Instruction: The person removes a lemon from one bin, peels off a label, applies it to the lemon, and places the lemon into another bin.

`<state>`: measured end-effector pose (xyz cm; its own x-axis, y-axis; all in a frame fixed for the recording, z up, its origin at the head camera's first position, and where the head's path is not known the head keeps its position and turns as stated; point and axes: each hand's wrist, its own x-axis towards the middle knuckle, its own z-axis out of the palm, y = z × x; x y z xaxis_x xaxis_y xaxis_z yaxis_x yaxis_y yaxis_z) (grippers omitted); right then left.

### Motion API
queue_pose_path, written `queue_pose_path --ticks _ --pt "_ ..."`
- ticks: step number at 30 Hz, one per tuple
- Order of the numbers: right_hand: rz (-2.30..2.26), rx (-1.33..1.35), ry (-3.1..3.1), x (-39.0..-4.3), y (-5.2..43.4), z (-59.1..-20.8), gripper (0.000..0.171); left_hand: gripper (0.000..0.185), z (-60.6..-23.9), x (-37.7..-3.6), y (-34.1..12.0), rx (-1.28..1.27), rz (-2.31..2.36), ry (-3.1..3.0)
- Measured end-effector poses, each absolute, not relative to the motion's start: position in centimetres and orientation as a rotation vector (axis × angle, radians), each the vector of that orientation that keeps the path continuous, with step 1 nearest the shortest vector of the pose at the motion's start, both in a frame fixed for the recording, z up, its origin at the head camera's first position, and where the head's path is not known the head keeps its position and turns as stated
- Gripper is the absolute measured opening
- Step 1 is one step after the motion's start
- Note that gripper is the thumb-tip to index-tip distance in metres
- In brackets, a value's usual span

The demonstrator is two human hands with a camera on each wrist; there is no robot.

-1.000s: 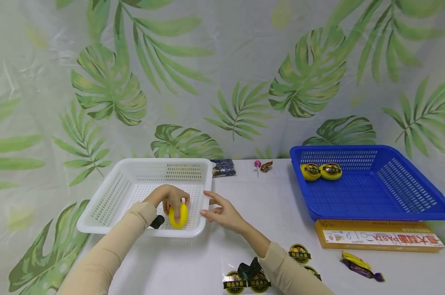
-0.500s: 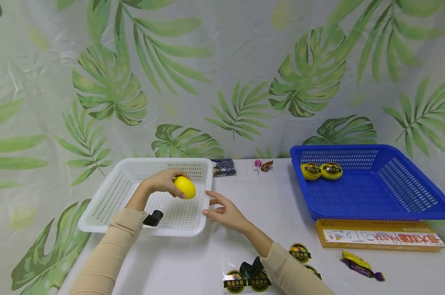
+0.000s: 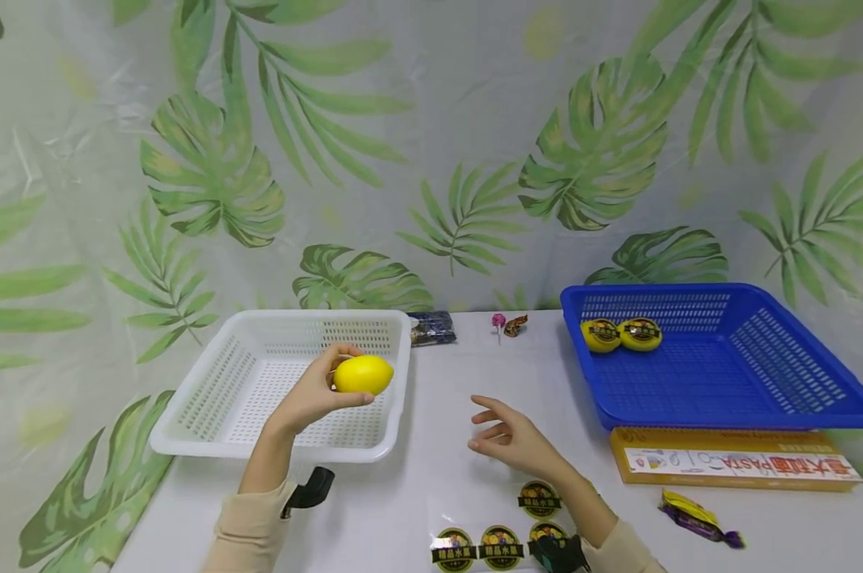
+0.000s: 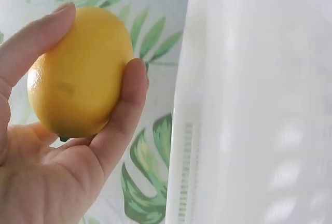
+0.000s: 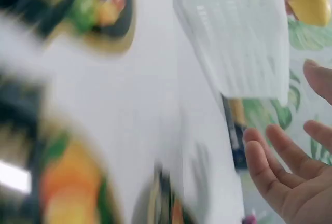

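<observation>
My left hand (image 3: 315, 398) grips a yellow lemon (image 3: 363, 375) above the right part of the white basket (image 3: 209, 382). In the left wrist view, thumb and fingers curl round the lemon (image 4: 83, 73), whose small green stem end points down toward the palm. My right hand (image 3: 517, 442) hovers over the table between the two baskets, fingers loosely bent and holding nothing. Below its wrist lies a sheet of black-and-gold round stickers (image 3: 501, 547). Inside the blue basket (image 3: 696, 390), two lemons (image 3: 640, 335) with such stickers on them sit at the left side.
A long pasta box (image 3: 739, 459) lies in front of the blue basket, with a yellow-and-purple wrapped candy (image 3: 699, 517) nearer me. Along the back edge are a dark packet (image 3: 433, 328), a pink lollipop (image 3: 499, 321) and a small brown wrapped candy (image 3: 515, 325). A leaf-print sheet hangs behind.
My left hand has lifted the lemon up from the white basket's floor and turned it sideways. My right hand has let go of the basket's rim and moved right, toward the sticker sheet.
</observation>
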<state>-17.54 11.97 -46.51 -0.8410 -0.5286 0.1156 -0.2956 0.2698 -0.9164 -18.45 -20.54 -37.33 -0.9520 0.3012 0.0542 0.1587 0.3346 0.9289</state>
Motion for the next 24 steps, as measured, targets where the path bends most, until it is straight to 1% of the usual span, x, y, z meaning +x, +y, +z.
queue_pose_path --ticks 7,13,18,24 --pt "-1.469 -0.734 2.508 -15.2 16.9 -46.7 0.068 0.059 -38.3 -16.1 -16.2 0.478 1.763 2.493" --pt "-1.375 -0.672 2.594 -13.2 19.7 -47.1 0.071 0.059 -40.0 -14.6 -11.4 0.551 1.779 2.544" --pt "-1.357 -0.638 2.625 -12.2 20.9 -47.7 0.07 0.061 -41.6 -15.1 -7.6 0.657 1.699 2.545" --pt "-1.253 -0.659 2.664 -11.8 21.3 -48.4 0.069 0.06 -45.0 -16.7 -4.8 0.597 1.611 2.546"
